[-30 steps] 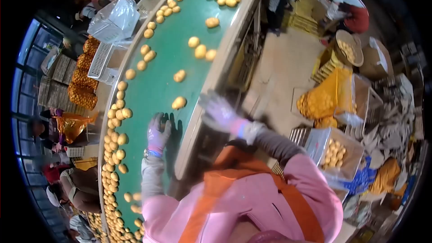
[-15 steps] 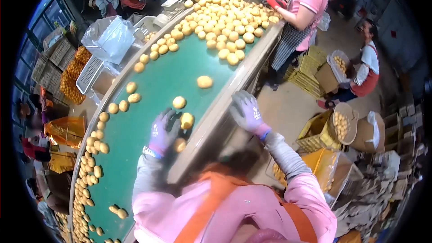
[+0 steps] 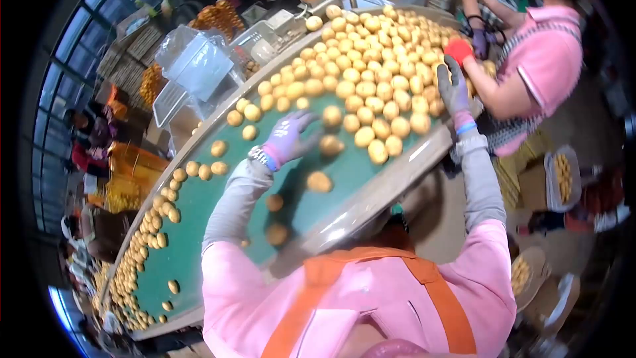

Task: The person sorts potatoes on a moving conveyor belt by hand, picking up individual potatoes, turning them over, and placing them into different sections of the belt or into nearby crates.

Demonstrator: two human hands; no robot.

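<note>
My left hand (image 3: 289, 137), in a purple glove, is stretched out over the green conveyor belt (image 3: 218, 192), fingers apart, holding nothing. Round yellow fruits (image 3: 364, 136) lie just beyond its fingertips, one fruit (image 3: 331, 145) right beside them. My right hand (image 3: 454, 89), in a grey-purple glove, is raised over the belt's right rim with fingers spread, beside a dense heap of yellow fruit (image 3: 371, 53). It holds nothing. Both my sleeves are grey under a pink top with orange straps.
A co-worker in a pink top and checked apron (image 3: 536, 73) stands at the belt's right, one hand in a red glove (image 3: 457, 50) next to my right hand. Clear bags in white crates (image 3: 195, 66) line the far rim. More people sit at left (image 3: 99, 225).
My view swung left along the belt toward the big heap of fruit. Both hands reached forward and up; my left hand left the fruits near the rim, my right hand rose over the rim.
</note>
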